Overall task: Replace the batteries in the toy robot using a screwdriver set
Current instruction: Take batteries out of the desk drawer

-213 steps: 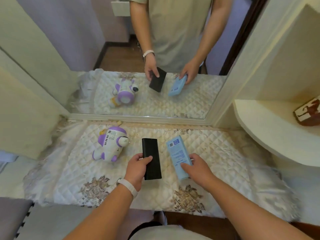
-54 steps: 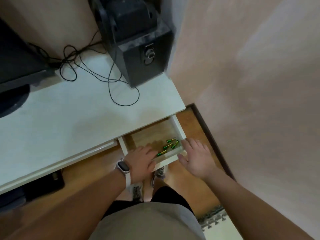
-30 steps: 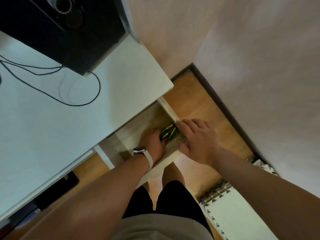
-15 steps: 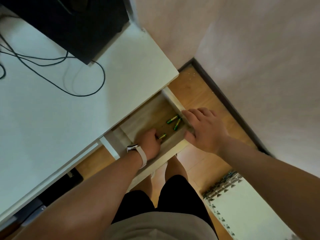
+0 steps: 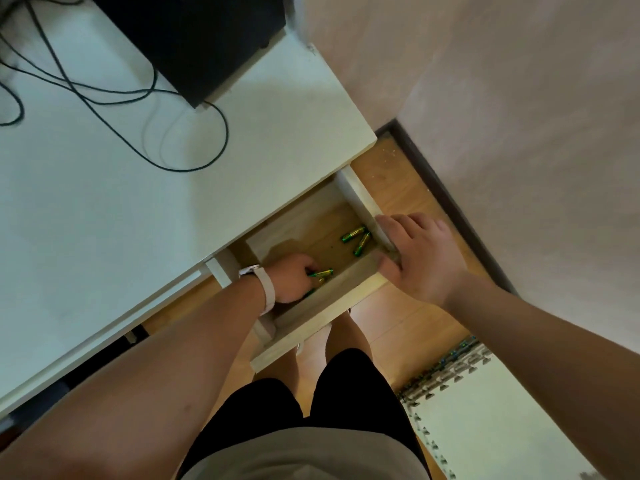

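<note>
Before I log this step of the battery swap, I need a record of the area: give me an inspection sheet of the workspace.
Surface: white desk, its drawer pulled open below the edge.
Job's things: green batteries in the drawer, two loose ones near the right wall; toy robot and screwdriver set not seen.
Clutter: nothing seen in the drawer but batteries.
Grippers: left hand inside the drawer, closed around batteries; right hand resting on the drawer's front right corner.
Cables: black cable looping over the desk from a black box.
Surroundings: wooden floor, pale wall, foam mat.
</note>
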Motion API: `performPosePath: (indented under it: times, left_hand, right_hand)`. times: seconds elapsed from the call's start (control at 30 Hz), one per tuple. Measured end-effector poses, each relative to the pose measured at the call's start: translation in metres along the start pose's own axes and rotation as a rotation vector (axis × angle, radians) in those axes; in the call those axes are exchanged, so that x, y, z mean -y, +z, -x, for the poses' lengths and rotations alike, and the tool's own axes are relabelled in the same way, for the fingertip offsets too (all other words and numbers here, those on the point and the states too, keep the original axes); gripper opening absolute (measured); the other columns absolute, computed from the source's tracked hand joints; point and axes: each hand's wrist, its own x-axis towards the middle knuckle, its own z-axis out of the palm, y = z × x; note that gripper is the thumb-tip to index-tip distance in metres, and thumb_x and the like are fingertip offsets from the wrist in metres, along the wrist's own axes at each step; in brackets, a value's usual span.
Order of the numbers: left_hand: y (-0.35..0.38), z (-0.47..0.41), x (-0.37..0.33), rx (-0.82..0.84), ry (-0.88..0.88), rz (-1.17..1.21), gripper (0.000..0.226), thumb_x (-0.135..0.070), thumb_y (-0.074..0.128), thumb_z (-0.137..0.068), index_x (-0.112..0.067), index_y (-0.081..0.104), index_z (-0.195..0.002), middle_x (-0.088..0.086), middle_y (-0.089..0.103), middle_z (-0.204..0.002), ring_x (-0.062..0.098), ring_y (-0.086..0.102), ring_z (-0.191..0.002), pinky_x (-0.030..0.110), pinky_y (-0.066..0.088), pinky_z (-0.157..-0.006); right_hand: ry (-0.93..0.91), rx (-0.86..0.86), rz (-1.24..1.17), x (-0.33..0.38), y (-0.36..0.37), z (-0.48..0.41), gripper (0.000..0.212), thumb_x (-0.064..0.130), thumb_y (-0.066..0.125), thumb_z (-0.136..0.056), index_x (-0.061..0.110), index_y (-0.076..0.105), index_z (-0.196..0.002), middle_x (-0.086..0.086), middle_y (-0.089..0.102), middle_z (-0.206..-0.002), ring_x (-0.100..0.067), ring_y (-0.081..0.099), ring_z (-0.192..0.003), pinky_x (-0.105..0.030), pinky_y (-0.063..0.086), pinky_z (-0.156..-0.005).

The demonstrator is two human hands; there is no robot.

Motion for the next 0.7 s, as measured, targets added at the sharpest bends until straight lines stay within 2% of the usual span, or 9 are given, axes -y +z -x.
performPosePath:
  times: [0.1, 0.3, 0.4, 0.47, 0.53, 0.6, 0.63, 0.7]
  left_hand:
    - [0.004, 0.006, 0.003, -0.003, 0.025, 0.051, 0.025, -0.021, 0.059, -0.096, -0.012, 0.066, -0.118, 0.011, 0.069, -0.109, 0.026, 0.064, -0.101, 0.040, 0.052, -0.092]
    - [0.017, 0.024, -0.001, -0.092, 0.062, 0.202, 0.029, -0.022, 0.056, -0.098, -0.015, 0.062, -0.126, 0.005, 0.067, -0.113, 0.020, 0.062, -0.102, 0.032, 0.049, -0.091]
    - [0.024, 0.032, -0.002, -0.175, 0.059, 0.236, 0.027, -0.025, 0.057, -0.098, -0.018, 0.065, -0.122, 0.004, 0.069, -0.110, 0.020, 0.062, -0.099, 0.036, 0.050, -0.091]
    - [0.026, 0.036, -0.001, -0.227, 0.037, 0.288, 0.025, -0.025, 0.057, -0.097, -0.017, 0.067, -0.120, 0.004, 0.069, -0.110, 0.020, 0.062, -0.099, 0.035, 0.050, -0.089]
    - [0.027, 0.042, -0.001, -0.261, -0.004, 0.411, 0.026, -0.025, 0.059, -0.097, -0.019, 0.067, -0.120, 0.002, 0.069, -0.110, 0.017, 0.062, -0.097, 0.030, 0.048, -0.084]
    - [0.027, 0.050, -0.003, -0.294, -0.031, 0.601, 0.025, -0.025, 0.061, -0.095, -0.020, 0.068, -0.119, 0.003, 0.069, -0.109, 0.018, 0.063, -0.099, 0.035, 0.051, -0.089]
    - [0.026, 0.056, -0.003, -0.309, -0.028, 0.678, 0.022, -0.024, 0.062, -0.095, -0.021, 0.068, -0.116, 0.003, 0.070, -0.108, 0.020, 0.064, -0.100, 0.040, 0.052, -0.093]
    - [0.027, 0.069, -0.001, -0.317, -0.011, 0.777, 0.013, -0.022, 0.063, -0.094, -0.028, 0.069, -0.103, 0.006, 0.072, -0.102, 0.024, 0.066, -0.099, 0.041, 0.053, -0.091]
  right_hand:
    - [-0.013, -0.026, -0.036, -0.001, 0.001, 0.001, 0.050, 0.044, 0.049, -0.093, 0.019, 0.051, -0.136, -0.002, 0.063, -0.124, -0.025, 0.055, -0.113, -0.041, 0.046, -0.093]
    - [-0.032, 0.003, -0.001, 0.001, -0.007, 0.000, 0.051, 0.043, 0.050, -0.091, 0.017, 0.051, -0.134, -0.004, 0.055, -0.129, -0.024, 0.050, -0.118, -0.041, 0.037, -0.099]
    - [-0.152, -0.046, -0.002, 0.012, -0.009, -0.001, 0.046, 0.035, 0.057, -0.085, 0.010, 0.060, -0.124, -0.009, 0.056, -0.125, -0.026, 0.051, -0.115, -0.040, 0.039, -0.097]
    - [-0.278, -0.055, -0.040, 0.026, -0.006, -0.006, 0.038, 0.028, 0.059, -0.083, 0.006, 0.066, -0.113, -0.012, 0.060, -0.116, -0.027, 0.055, -0.104, -0.038, 0.047, -0.089]
    - [-0.363, 0.025, -0.076, 0.038, -0.002, -0.018, 0.030, 0.026, 0.058, -0.083, 0.005, 0.068, -0.101, -0.010, 0.062, -0.100, -0.026, 0.056, -0.087, -0.037, 0.049, -0.077]
    - [-0.330, 0.181, -0.095, 0.049, 0.001, -0.035, 0.030, 0.033, 0.057, -0.084, 0.007, 0.067, -0.097, -0.005, 0.059, -0.091, -0.022, 0.054, -0.081, -0.036, 0.049, -0.073]
    - [-0.276, 0.251, -0.096, 0.052, 0.004, -0.044, 0.033, 0.037, 0.058, -0.084, 0.009, 0.066, -0.102, -0.003, 0.059, -0.094, -0.021, 0.055, -0.086, -0.036, 0.050, -0.077]
    - [-0.174, 0.401, -0.066, 0.056, 0.009, -0.061, 0.047, 0.044, 0.060, -0.085, 0.014, 0.058, -0.121, -0.004, 0.057, -0.115, -0.023, 0.053, -0.107, -0.038, 0.046, -0.094]
